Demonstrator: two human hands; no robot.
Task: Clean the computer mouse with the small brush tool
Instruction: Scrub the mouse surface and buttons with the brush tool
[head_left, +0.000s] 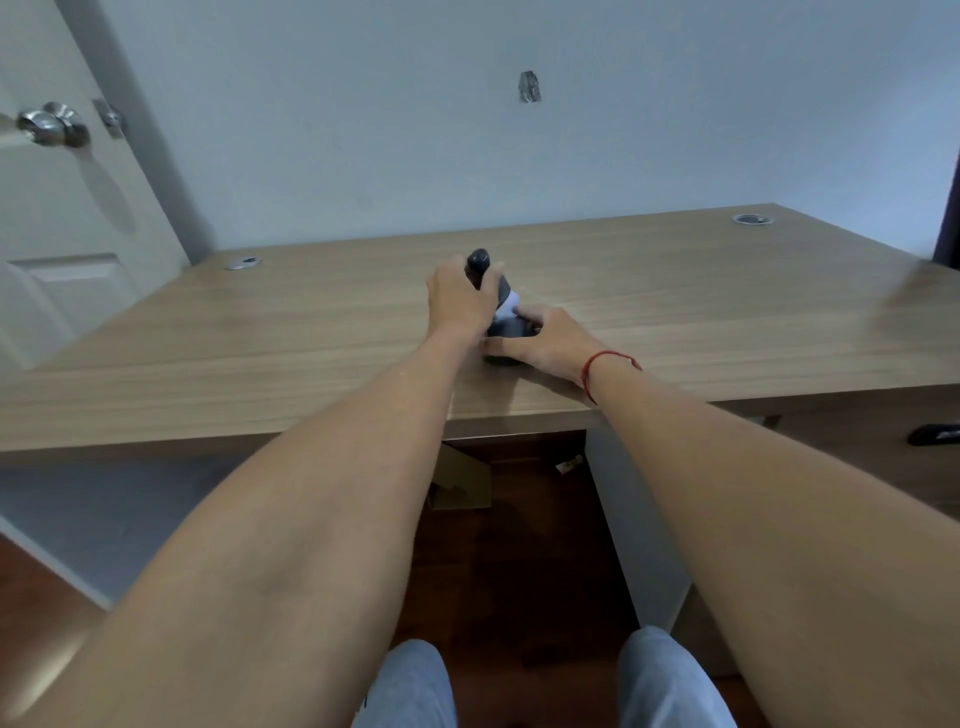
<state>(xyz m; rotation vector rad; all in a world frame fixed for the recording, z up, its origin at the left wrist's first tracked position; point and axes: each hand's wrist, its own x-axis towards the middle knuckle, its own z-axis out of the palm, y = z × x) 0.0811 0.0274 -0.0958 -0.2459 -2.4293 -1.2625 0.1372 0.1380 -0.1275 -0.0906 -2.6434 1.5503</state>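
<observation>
Left hand (460, 299) fingers wrapped round dark brush tool (479, 262), white tip down on mouse (506, 332); right hand (550, 340) fingers clamp mouse on bench (260, 353).

Matt wood-grain desk (675, 291), shiny metal doorknob (49, 124), red string bracelet (605, 364)

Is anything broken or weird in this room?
Yes, one thing: the wall above the desk has a small rough hole with chipped edges, like damage. On the desk nothing is spilled. The left hand grips the dark brush and the right hand steadies the mouse.
</observation>
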